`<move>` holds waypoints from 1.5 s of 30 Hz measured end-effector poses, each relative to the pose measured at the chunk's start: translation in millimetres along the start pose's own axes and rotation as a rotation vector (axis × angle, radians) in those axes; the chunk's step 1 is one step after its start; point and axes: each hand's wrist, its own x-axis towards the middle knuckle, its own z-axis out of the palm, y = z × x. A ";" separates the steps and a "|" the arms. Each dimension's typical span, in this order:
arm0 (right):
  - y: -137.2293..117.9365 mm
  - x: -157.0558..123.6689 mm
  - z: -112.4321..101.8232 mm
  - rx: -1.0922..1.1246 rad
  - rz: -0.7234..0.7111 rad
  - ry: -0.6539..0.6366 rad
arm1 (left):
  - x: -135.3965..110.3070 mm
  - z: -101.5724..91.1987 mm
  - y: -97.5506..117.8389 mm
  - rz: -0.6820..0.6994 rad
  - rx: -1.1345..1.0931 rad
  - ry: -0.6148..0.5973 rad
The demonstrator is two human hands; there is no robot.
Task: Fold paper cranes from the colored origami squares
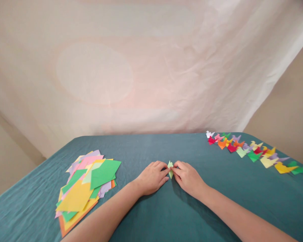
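A small pale green folded paper piece stands between my two hands at the middle of the table. My left hand pinches its left side with curled fingers. My right hand pinches its right side the same way. Both hands rest on the teal tablecloth, fingertips nearly touching each other around the paper.
A loose stack of coloured paper squares lies at the left, green and yellow sheets on top. A row of several folded paper cranes runs along the right side. A pale cloth backdrop hangs behind the table.
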 end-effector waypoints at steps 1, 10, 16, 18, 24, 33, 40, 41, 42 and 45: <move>-0.1 -0.3 0.2 -0.014 -0.003 -0.006 | 0.0 -0.1 0.1 0.000 0.003 -0.003; -3.3 -1.3 -5.1 -0.091 -0.052 -0.050 | -0.8 0.0 0.3 0.006 0.020 0.000; -3.5 -0.9 -7.1 -0.173 -0.082 -0.099 | -0.8 -1.1 0.9 0.013 0.039 -0.007; -3.2 -0.8 -6.9 -0.179 -0.088 -0.107 | -0.9 -1.5 0.9 0.014 0.048 -0.009; -4.3 0.4 -6.4 -0.211 -0.083 -0.147 | -2.0 -3.0 0.6 -0.008 0.074 -0.001; -7.0 3.8 -14.5 -0.246 -0.063 -0.227 | -0.4 -4.3 5.5 -0.048 0.181 0.016; -10.7 7.0 -25.5 -0.262 -0.029 -0.329 | -0.9 -0.3 11.8 -0.086 0.265 0.034; -10.7 7.2 -26.9 -0.260 -0.030 -0.333 | -1.1 0.5 12.4 -0.090 0.269 0.034; -10.7 7.3 -28.2 -0.258 -0.032 -0.335 | -1.3 1.3 12.9 -0.094 0.271 0.033; -10.6 7.5 -31.6 -0.258 -0.041 -0.338 | -1.4 3.3 14.1 -0.106 0.272 0.031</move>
